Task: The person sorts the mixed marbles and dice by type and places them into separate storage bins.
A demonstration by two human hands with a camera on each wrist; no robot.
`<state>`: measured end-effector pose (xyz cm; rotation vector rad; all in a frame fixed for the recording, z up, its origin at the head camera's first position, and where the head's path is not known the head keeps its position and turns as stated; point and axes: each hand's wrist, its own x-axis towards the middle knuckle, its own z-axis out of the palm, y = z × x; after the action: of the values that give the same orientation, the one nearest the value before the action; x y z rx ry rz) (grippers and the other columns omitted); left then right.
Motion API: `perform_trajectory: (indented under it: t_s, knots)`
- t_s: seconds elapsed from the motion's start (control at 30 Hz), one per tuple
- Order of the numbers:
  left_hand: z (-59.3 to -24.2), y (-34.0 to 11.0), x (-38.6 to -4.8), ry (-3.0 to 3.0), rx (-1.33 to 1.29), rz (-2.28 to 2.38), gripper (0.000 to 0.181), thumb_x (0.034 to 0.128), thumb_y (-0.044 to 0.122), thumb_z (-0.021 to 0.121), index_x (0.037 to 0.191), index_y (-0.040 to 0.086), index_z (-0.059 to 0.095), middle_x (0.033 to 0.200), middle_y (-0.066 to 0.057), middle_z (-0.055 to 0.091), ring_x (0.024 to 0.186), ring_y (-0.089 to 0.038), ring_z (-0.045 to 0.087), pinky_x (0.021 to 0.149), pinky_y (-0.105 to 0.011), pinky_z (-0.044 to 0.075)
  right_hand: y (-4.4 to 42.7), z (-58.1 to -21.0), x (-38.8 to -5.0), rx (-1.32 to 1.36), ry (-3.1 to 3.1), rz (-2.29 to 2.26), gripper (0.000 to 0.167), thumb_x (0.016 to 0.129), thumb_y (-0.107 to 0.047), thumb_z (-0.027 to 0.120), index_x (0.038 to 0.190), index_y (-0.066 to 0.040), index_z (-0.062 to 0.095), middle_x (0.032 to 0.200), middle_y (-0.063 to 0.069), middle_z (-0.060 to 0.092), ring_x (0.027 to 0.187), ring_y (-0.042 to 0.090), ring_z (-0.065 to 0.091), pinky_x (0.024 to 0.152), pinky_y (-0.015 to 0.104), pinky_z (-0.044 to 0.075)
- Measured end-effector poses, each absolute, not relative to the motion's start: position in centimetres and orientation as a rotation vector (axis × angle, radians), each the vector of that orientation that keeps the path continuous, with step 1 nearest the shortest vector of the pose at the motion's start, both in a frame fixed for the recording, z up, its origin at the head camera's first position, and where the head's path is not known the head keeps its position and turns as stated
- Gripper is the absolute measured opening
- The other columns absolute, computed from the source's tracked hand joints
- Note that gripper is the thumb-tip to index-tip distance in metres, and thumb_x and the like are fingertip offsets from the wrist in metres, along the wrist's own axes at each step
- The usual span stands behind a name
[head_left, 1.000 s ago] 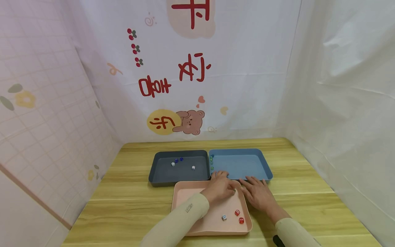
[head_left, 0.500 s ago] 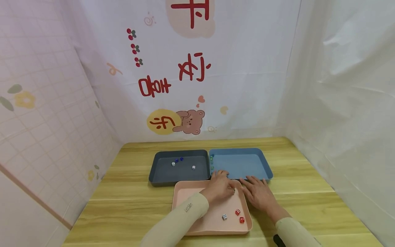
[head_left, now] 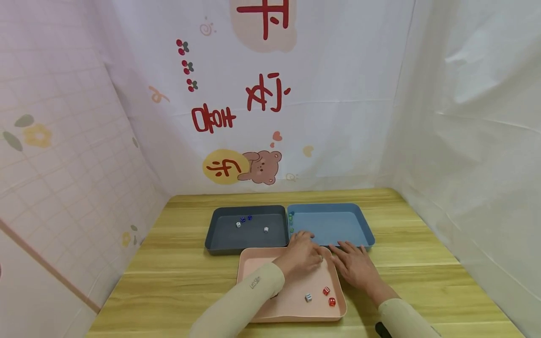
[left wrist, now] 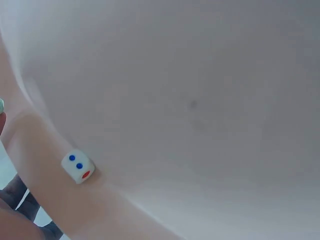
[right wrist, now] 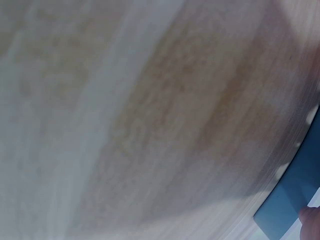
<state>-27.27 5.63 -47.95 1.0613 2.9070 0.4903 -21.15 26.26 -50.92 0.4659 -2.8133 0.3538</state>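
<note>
My left hand [head_left: 301, 253] reaches over the far right part of the pink tray [head_left: 291, 318], its fingers bent downward. In the left wrist view a fingertip touches a small pale green thing [left wrist: 1, 106], mostly cut off by the frame edge; it appears pinched. A white die [head_left: 308, 297] and two red dice, one nearer [head_left: 332, 302] and one farther [head_left: 327, 291], lie in the pink tray. The right hand [head_left: 355, 266] rests with straight, spread fingers at the near rim of the blue tray [head_left: 367, 230], beside the pink tray's corner.
Small green glass-like pieces [head_left: 291, 219] line the blue tray's left wall. A dark grey tray [head_left: 217, 241] stands to its left, with white dice [head_left: 266, 230] and blue dice [head_left: 243, 219]. The wooden table [head_left: 169, 277] is bounded by white curtains [head_left: 338, 131].
The left fingers have drawn in slightly, and the small dark green spot by their tips no longer shows in the head view. The right hand stays in place.
</note>
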Motion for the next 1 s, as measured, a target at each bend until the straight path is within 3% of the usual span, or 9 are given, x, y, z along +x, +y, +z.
perform_trajectory:
  t_s: [0.23,0.73,1.0]
  knots:
    - [-47.2,5.5,-27.6,2.911,1.020,0.539,0.012,0.0952,0.036,0.067,0.100,0.030,0.077,0.145,-0.007,0.047,0.139,-0.024,0.035,0.116,-0.048,0.023,26.3,-51.1,-21.2,0.461,-2.807,0.352,0.042,0.103,-0.033,0.054,0.139,-0.011,0.060,0.141,0.021,0.053,0.132,0.045,0.045,0.103,0.072,0.027]
    - [-46.9,5.4,-28.1,2.924,1.033,0.569,0.011,0.0935,0.035,0.070,0.099,0.029,0.077,0.142,-0.007,0.051,0.136,-0.024,0.039,0.113,-0.052,0.028,26.1,-50.9,-20.9,0.474,-2.785,0.352,0.042,0.103,-0.032,0.054,0.138,-0.011,0.061,0.139,0.021,0.054,0.130,0.046,0.046,0.102,0.073,0.028]
    - [-46.8,5.4,-28.5,2.934,0.978,0.604,0.009,0.0933,0.037,0.070,0.096,0.032,0.077,0.142,-0.006,0.050,0.136,-0.024,0.040,0.114,-0.047,0.029,26.0,-50.9,-20.9,0.467,-2.781,0.346,0.041,0.102,-0.031,0.056,0.138,-0.010,0.061,0.139,0.021,0.054,0.130,0.046,0.046,0.101,0.073,0.029]
